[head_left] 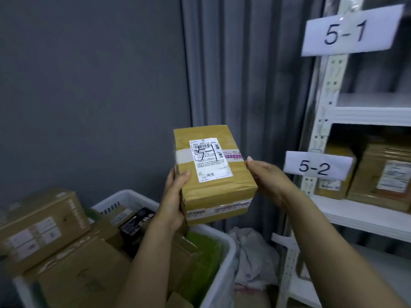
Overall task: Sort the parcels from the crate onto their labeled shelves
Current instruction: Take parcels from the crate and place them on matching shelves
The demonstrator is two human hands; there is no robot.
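Left hand and right hand both grasp the box, marked 5-1 I think, so next I must lift it onto the shelf by the sign 5-1.

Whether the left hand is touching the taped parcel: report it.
Touching. Head view: the left hand lays its thumb on the parcel top face, palm against its left side.
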